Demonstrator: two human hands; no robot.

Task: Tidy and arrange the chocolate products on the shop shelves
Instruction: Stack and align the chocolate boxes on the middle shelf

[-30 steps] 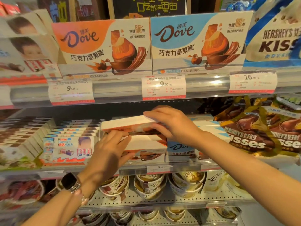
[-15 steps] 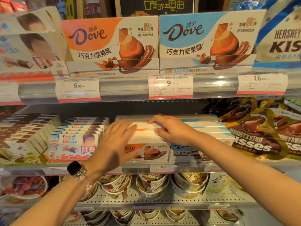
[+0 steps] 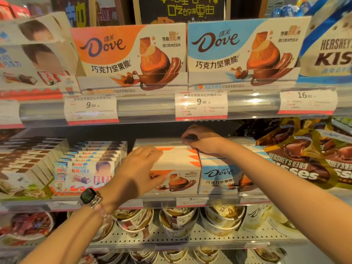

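resting flat on the row of orange dove boxes (image 3: 177,168) on the middle shelf (image 3: 207,199), the left hand (image 3: 140,169) lies with its fingers straight and spread loosely, palm against the front box's left part and fingertips reaching over the tops of the boxes behind it; it grasps nothing. the right hand (image 3: 202,142) sits farther back and to the right, at the rear of the same row, just where the orange boxes meet the blue dove boxes (image 3: 219,178) beside them. its fingers are curled down over the top edge of a box at the back; whether they truly pinch it or only press on it cannot be told, as the fingertips are hidden. both dove rows stand side by side, touching, fronts facing out at the shelf lip. left of the orange row stand kinder chocolate boxes (image 3: 83,173), near the left hand but apart from it. right of the blue row lie hershey's kisses bags (image 3: 297,159). on the shelf above stand large orange and blue dove display boxes (image 3: 131,54) with price tags (image 3: 201,105) under them; on the wire shelf below sit dove tubs (image 3: 177,220).
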